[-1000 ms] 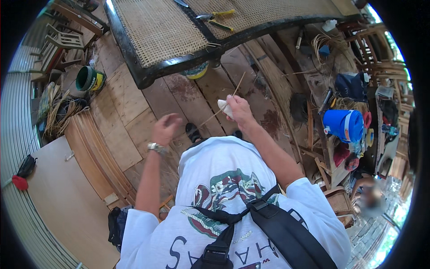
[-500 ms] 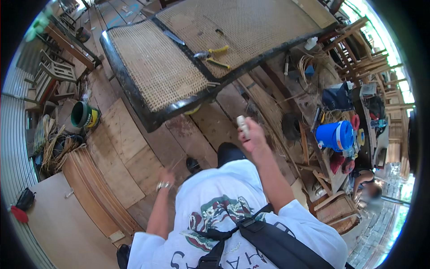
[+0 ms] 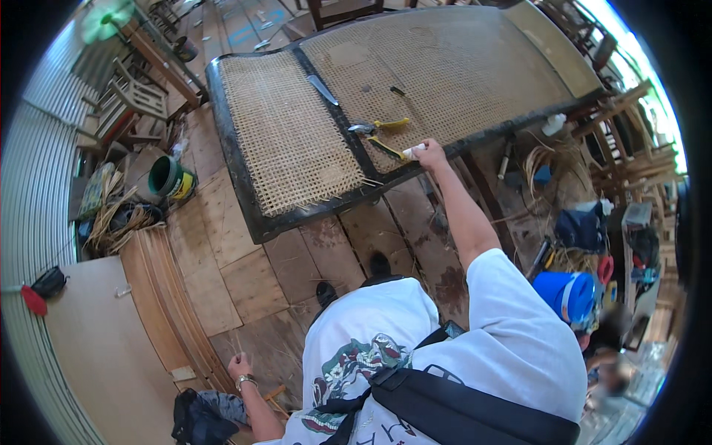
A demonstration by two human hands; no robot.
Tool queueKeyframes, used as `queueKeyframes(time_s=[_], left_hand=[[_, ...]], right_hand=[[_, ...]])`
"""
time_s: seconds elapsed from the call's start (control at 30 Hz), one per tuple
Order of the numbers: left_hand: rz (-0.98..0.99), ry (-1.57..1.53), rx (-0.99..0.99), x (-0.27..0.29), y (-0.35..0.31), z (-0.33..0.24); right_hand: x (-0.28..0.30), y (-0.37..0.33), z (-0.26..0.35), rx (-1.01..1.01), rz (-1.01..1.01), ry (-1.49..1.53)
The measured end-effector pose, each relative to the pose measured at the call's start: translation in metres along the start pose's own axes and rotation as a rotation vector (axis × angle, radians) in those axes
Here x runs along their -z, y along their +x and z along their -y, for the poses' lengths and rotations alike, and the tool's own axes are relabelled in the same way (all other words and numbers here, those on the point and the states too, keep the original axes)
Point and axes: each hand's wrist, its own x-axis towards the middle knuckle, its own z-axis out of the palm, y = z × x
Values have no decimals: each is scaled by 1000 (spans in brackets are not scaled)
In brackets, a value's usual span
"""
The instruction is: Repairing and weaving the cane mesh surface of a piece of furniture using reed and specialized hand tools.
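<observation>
At the cane panel [image 3: 452, 85], right hand's [image 3: 431, 155] fingers are clamping a white wad [image 3: 413, 152], ideally clearing the pliers [image 3: 365, 128]; left hand [image 3: 239, 366]: can't tell fingers.

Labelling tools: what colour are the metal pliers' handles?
Yellow and black handles, best in the head view.

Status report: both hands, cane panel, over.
Right hand: gripping white piece near pliers. Left hand: low, off to the left. Pliers, blade lying on cane panel.

White object [image 3: 412, 153] partly hidden by right hand [image 3: 433, 157], green fan [image 3: 104, 22] blurred, shirt [image 3: 515, 311] cropped below
</observation>
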Motion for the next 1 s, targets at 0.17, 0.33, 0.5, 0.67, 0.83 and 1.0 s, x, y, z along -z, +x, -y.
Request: queueKeyframes(time_s=[0.17,0.33,0.5,0.67,0.83,1.0], left_hand=[[-3,-181,-63,0,-88,-86],[139,-703,-94,6,-149,-218],[476,-1017,-121,-12,-185,-339],[365,-979,-193,6,-161,-363],[340,-1057,-126,12,-130,-358],[346,-1171,-171,7,-119,-360]], right_hand=[[-10,26,32,-35,-114,160],[7,-69,144,197,-129,362],[-8,-269,205,213,1065,878],[20,-295,168,234,1185,777],[49,-293,136,130,1023,685],[41,-307,140,74,1007,688]])
